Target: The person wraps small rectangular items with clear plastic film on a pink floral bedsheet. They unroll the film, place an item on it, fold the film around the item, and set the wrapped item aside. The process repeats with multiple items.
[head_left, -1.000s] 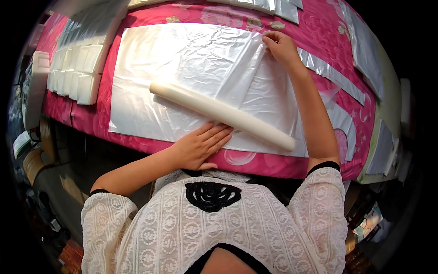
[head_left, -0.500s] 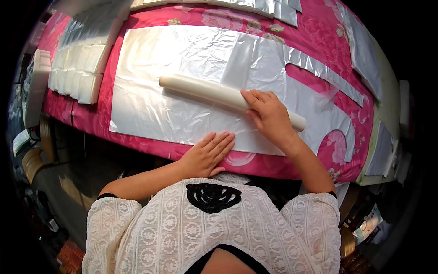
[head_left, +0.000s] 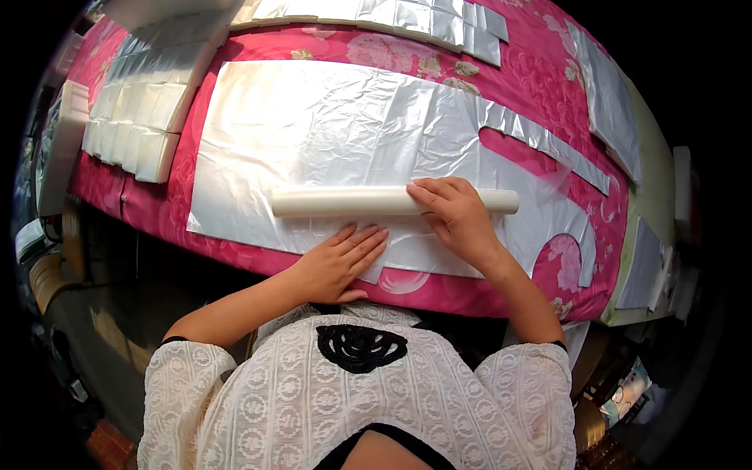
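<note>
A large white plastic vest-type bag (head_left: pixel 290 133) lies flat and creased, its cut-out handles toward the right. Across its near half rests a smooth white tube (head_left: pixel 337 202), almost level from left to right. My right hand (head_left: pixel 458 215) is closed over the tube right of its middle, fingers on the far side and thumb on the near side. Flat on the bag near the table's front edge is my left hand (head_left: pixel 337 262), fingers stretched out and just short of the tube. A corner of plastic shows beside its fingertips.
The table has a pink flowered cloth (head_left: pixel 407 51). Stacked folded white plastic packs (head_left: pixel 141 129) stand at the left, with another row of packs (head_left: pixel 376 14) along the far side. More flat plastic sheets (head_left: pixel 607 94) lie at the far right.
The tube has swung from a slant to nearly level, its left end coming toward me under my right hand. My left hand has shifted slightly left and remains flat.
</note>
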Motion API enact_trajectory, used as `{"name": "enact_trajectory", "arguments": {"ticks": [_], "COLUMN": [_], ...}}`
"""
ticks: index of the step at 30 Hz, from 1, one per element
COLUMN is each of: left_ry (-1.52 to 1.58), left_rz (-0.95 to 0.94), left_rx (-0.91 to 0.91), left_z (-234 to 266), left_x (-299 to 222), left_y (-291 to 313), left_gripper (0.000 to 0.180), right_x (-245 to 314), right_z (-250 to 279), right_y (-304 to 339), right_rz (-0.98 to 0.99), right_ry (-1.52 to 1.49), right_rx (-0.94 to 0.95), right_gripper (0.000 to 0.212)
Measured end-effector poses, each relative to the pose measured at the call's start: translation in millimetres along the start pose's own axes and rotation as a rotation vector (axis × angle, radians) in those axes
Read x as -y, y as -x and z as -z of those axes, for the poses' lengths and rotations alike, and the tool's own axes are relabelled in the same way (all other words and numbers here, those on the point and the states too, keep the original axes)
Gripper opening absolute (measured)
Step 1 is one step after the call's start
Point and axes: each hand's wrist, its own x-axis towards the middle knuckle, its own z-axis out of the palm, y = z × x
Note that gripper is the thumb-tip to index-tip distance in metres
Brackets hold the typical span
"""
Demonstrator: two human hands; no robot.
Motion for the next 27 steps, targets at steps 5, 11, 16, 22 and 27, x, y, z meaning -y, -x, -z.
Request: {"name": "enact_trajectory", "arguments": {"ticks": [5, 11, 16, 22, 27], "left_ry": [-0.061, 0.049, 0.047, 0.007, 0.506], "left_rz": [0.047, -0.053, -0.146, -0.235, -0.168], "left_rx": [-0.069, -0.095, -0.306, -0.331, -0.515], "left_z": [-13.4, -8.5, -17.6, -5.1, 1.4], "left_x": [-21.1, -14.4, 3.4, 7.5, 10.9], "left_y": [-0.1, 5.2, 21.7, 18.9, 13.2], "left_gripper": [0.079, 0.067, 0.038, 0.031, 0.036], "right_x": [-9.4, -62.2, -49.5, 4.8, 14.7], "right_z": [-19.0, -14.8, -14.3, -28.7, -50.0], "right_y": [-31.6, -109.0, -98.0, -7.9, 2.8], "right_rz": [0.119, 0.102, 0.120, 0.188, 0.171], "right_ry": [0.143, 0.201, 0.197, -0.088, -0.026], "right_rx": [-0.071, -0.265, -0.308, 0.111, -0.044], "right_gripper": [0.051, 0.045, 0.048, 0.050, 0.048]}}
